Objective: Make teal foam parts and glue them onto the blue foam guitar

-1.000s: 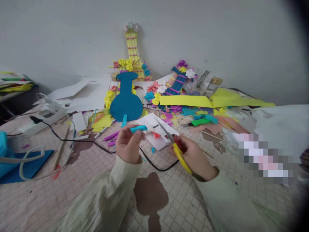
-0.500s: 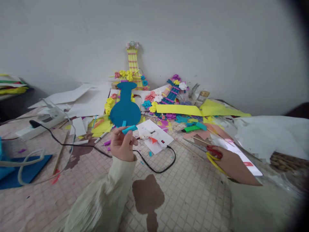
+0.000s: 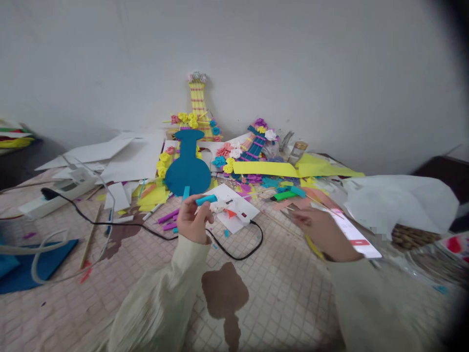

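My left hand is raised over the table, its thumb and fingers pinching a light-blue paper strip. Another bit of light blue shows just above its fingers. Over on the right, my right hand is closed over a pair of scissors. A yellow handle loop sticks out below the palm, while the red part is covered; the fingers are blurred. Behind my left hand stands a dark-blue guitar-shaped cutout. A white card with a white corded device lies between the hands.
Paper-flower decorations lean against the wall. A black cord runs from the power strip across the table. A lit phone and white plastic bag lie at right. A wooden stick and blue sheets are left.
My right hand has moved left and further over the scissors, covering the red handle. My left hand has shifted slightly right with the paper strip. The view has turned a little to the right.
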Motion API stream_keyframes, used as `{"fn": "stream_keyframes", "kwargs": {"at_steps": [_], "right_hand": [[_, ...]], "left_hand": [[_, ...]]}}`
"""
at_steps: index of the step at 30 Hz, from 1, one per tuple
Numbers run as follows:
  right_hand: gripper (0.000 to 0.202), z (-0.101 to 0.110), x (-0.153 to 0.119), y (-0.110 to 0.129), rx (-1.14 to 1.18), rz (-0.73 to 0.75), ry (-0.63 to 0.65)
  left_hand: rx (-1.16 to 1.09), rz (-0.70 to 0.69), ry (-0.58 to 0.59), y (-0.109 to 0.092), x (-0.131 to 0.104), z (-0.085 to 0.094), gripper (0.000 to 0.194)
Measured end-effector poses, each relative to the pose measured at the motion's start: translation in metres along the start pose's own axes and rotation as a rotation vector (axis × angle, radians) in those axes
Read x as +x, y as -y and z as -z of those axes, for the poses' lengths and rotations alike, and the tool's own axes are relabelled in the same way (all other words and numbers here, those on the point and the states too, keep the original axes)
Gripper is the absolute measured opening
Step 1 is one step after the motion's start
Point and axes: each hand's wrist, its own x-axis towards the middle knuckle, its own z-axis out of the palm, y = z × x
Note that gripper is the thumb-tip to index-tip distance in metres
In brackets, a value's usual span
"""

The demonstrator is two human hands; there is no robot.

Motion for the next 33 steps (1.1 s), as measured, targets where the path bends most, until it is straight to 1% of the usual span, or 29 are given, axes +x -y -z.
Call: {"fn": "stream_keyframes", "kwargs": {"at_steps": [1,2,3,4,6,7,9,11,13,15,18,21,26,30,33], "right_hand": [[0.023,-0.005,0.005,0.022,0.039,0.078,0.025],[0.025,-0.011,0.009,0.044,0.091,0.219,0.087],[0.027,-0.019,0.013,0.067,0.113,0.348,0.179],[0.025,-0.028,0.016,0.087,0.112,0.395,0.215],[0.022,-0.044,0.019,0.12,0.085,0.419,0.241],[0.022,-0.051,0.02,0.131,0.062,0.419,0.249],[0.021,-0.061,0.018,0.144,0.018,0.405,0.248],[0.02,-0.067,0.016,0.148,-0.012,0.405,0.244],[0.022,-0.069,0.013,0.146,-0.025,0.42,0.241],[0.024,-0.068,0.011,0.142,-0.029,0.422,0.229],[0.024,-0.066,0.01,0.137,-0.025,0.378,0.21],[0.023,-0.064,0.01,0.134,-0.002,0.348,0.219],[0.015,-0.065,0.009,0.134,0.027,0.407,0.25],[0.018,-0.07,0.005,0.135,0.084,0.389,0.233],[0.02,-0.07,0.005,0.132,0.18,0.354,0.195]], "left_hand": [[0.003,0.001,0.007,0.001,0.0,0.001,0.023],[0.007,0.001,0.014,0.002,0.0,0.001,0.024],[0.011,-0.002,0.022,0.004,0.0,0.002,0.024],[0.018,-0.006,0.03,0.005,0.0,0.002,0.024],[0.037,-0.019,0.049,0.006,-0.001,0.003,0.023],[0.048,-0.025,0.059,0.007,-0.001,0.003,0.022],[0.067,-0.029,0.078,0.007,-0.003,0.003,0.02],[0.082,-0.026,0.093,0.007,-0.005,0.002,0.019],[0.087,-0.019,0.101,0.005,-0.008,0.0,0.019],[0.079,-0.018,0.096,0.001,-0.012,-0.004,0.018],[0.072,-0.004,0.088,-0.003,-0.019,-0.009,0.017],[0.066,0.022,0.091,-0.005,-0.022,-0.011,0.019],[0.059,0.037,0.105,-0.003,-0.023,-0.011,0.018],[0.08,0.037,0.118,-0.002,-0.023,-0.01,0.017],[0.081,0.05,0.128,-0.003,-0.024,-0.011,0.018]]}}
